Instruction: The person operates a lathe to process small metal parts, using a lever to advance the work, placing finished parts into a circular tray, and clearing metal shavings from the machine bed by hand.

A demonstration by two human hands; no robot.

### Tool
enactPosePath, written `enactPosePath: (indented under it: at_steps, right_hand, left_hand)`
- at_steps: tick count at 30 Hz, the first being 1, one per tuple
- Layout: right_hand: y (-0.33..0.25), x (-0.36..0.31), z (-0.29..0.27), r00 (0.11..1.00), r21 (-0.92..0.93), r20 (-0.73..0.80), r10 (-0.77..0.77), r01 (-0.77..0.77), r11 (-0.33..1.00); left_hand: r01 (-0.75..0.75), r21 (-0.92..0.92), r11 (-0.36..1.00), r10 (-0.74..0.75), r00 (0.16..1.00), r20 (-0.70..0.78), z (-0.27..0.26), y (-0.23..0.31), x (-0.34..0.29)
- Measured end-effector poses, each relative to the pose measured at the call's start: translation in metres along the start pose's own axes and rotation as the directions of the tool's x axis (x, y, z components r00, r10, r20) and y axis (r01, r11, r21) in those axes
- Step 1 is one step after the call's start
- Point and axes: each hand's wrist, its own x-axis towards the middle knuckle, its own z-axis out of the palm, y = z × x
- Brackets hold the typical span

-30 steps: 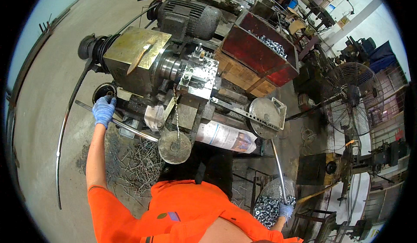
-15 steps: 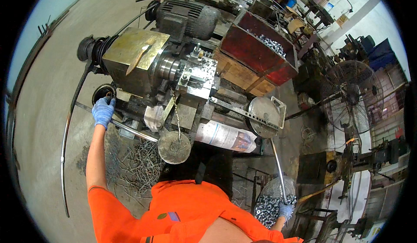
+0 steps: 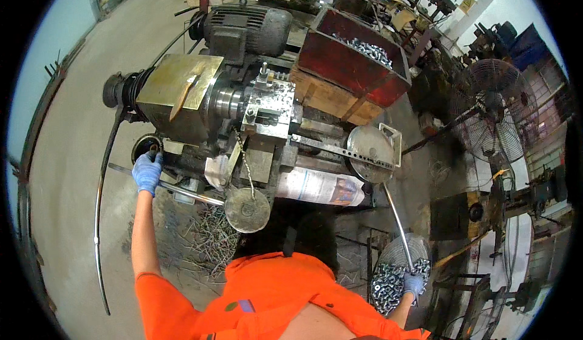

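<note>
My left hand (image 3: 147,173), in a blue glove, is closed at the near edge of a dark round handwheel (image 3: 141,145) on the machine's left side. A shiny bar (image 3: 189,192) passes right beside that wrist. At the lower right, my right hand (image 3: 414,284), also gloved, is wrapped round the lower end of a long steel lever (image 3: 398,223). Just beside and under it, a round basket (image 3: 419,247) holds many small metal parts (image 3: 387,286). Between my hands stands the machine, with a shiny metal fixture (image 3: 268,110) next to its spindle (image 3: 228,103).
A round weight (image 3: 247,210) hangs on a chain in front of me. Metal shavings (image 3: 209,240) lie on the floor to its left. A red bin (image 3: 349,63) of metal parts sits behind the machine. A large fan (image 3: 493,106) stands at right.
The whole view has shifted a little, so the machine sits slightly further left. Both hands keep their holds, on the handwheel and the lever.
</note>
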Motion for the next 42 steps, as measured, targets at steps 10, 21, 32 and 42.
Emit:
enactPosePath:
  at_steps: [10, 21, 32, 42]
  right_hand:
    - [-0.015, -0.002, 0.009, 0.976, 0.058, -0.19, -0.108, 0.12, 0.991]
    - [-0.154, 0.03, -0.031, 0.9, -0.247, -0.207, -0.384, 0.331, 0.911]
    - [-0.334, 0.149, -0.095, 0.913, -0.334, -0.282, -0.295, 0.195, 0.922]
    - [-0.334, 0.101, -0.058, 0.651, 0.253, -0.345, -0.676, 0.758, 0.601]
  left_hand:
    - [-0.003, 0.027, 1.0, 0.004, 1.0, -0.031, -0.002, 0.005, -0.004]
    - [0.058, 0.006, 0.998, -0.058, 0.998, -0.019, -0.002, 0.002, -0.004]
    - [0.044, -0.105, 0.993, -0.041, 0.999, 0.024, 0.019, -0.003, -0.001]
    - [-0.012, -0.044, 0.999, 0.013, 1.0, 0.018, 0.02, 0.003, 0.006]
